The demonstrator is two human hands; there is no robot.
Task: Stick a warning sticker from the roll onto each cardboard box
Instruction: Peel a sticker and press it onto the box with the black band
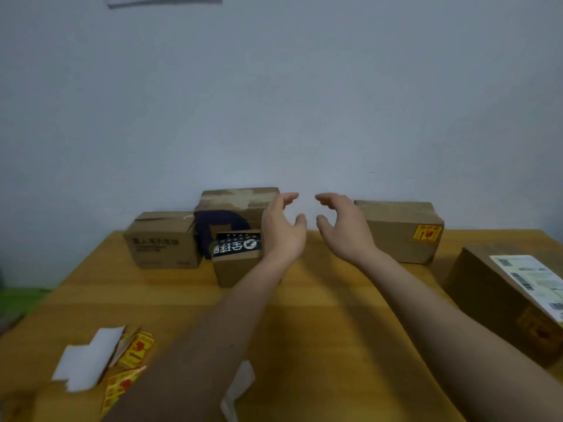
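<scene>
From the head view, both arms reach forward over the wooden table, the left hand and right hand raised side by side, palms facing each other, fingers loosely curved and spread wide, holding nothing. The sticker strip lies at the near left table edge, beside the left forearm and well behind both hands, its yellow labels partly under white backing paper. Along the wall stand the unlabelled boxes: a left box, a taller box and a small black-topped box just left of the left hand. The right rear box already carries a yellow sticker. Open table lies between the forearms.
</scene>
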